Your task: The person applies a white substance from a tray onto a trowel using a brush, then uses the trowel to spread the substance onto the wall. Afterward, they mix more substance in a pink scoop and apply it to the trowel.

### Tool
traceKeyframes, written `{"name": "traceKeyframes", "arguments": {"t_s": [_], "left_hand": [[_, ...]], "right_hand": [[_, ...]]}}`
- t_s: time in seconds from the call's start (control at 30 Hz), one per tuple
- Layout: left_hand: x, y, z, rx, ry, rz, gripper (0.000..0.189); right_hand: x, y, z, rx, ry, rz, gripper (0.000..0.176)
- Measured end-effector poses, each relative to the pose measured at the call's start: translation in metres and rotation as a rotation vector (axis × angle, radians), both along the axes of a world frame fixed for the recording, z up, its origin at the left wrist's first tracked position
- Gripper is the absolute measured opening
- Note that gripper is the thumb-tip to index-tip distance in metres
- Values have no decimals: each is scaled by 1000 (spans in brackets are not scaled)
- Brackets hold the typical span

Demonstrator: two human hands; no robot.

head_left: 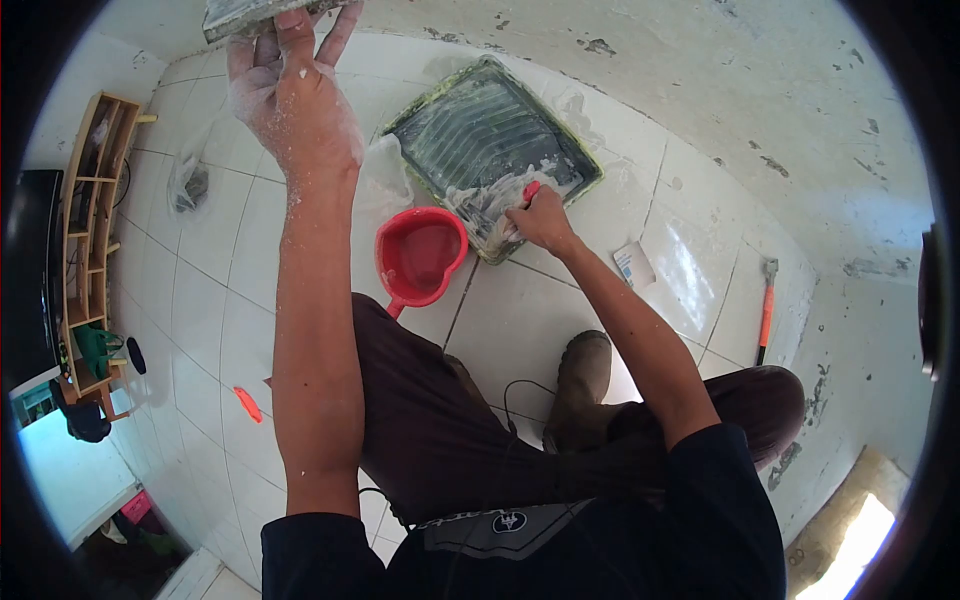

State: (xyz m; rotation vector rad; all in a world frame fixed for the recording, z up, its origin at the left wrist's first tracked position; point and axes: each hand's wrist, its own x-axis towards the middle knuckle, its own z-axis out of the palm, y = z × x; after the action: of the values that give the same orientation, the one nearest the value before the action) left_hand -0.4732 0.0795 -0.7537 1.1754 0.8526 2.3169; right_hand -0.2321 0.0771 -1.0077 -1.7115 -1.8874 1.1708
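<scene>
My left hand (295, 105), dusted with white powder, is raised at the top left. Its fingers grip a flat plaster-smeared board (250, 14), partly cut off by the view's edge. My right hand (545, 222) is closed around a red-handled tool (531, 190) at the near end of a dark paint tray (480, 110). The tool's working end cannot be made out against the white paste (487, 205) in the tray. Ridges line the tray's sloped floor, and its rim is crusted yellow-green. A red plastic dipper (424, 258) stands on the tiles just left of the tray.
A hammer (767, 310) with an orange handle lies at the right by the scuffed wall (800, 120). Near my right forearm is a small box (633, 265). An orange-red object (248, 404) and a plastic bag (188, 185) lie left. A wooden shelf (92, 220) lines the left side.
</scene>
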Motion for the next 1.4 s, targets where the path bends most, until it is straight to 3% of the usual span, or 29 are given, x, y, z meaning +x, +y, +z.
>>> {"name": "traceKeyframes", "arguments": {"t_s": [0.17, 0.27, 0.37, 0.43, 0.57, 0.7, 0.8, 1.03, 1.1, 1.17, 1.4], "left_hand": [[-1, 2, -2, -10, -27, -16, 71], [0, 3, -1, 1, -57, -15, 67], [-1, 4, -1, 13, -51, -13, 60], [-1, 1, 0, 19, -45, -20, 57], [1, 2, 2, 13, -78, -25, 53], [-2, 1, -1, 9, -69, -15, 53], [-4, 1, -2, 5, -79, -22, 55], [-3, -1, 0, 33, -82, -44, 57], [-6, 0, -1, 17, -68, -18, 58], [-4, -1, 3, 10, -86, -18, 58], [6, -3, 10, 54, -74, -37, 59]], "right_hand": [[-7, -8, 10, -40, 61, 242, 32], [-12, -19, 20, 115, 69, 403, 29], [-11, -20, 16, 307, 75, 374, 29], [-4, -5, 33, 105, 45, 289, 30], [4, 18, 30, 49, 92, 53, 34], [5, 25, 44, 51, -18, 90, 33], [2, 15, 24, 186, -113, 101, 34], [-3, -13, -5, 225, -136, 22, 35], [4, -13, -6, 72, -46, -11, 36], [18, -18, -36, 97, 12, -43, 35], [19, -42, -25, 67, 447, -216, 21]]}}
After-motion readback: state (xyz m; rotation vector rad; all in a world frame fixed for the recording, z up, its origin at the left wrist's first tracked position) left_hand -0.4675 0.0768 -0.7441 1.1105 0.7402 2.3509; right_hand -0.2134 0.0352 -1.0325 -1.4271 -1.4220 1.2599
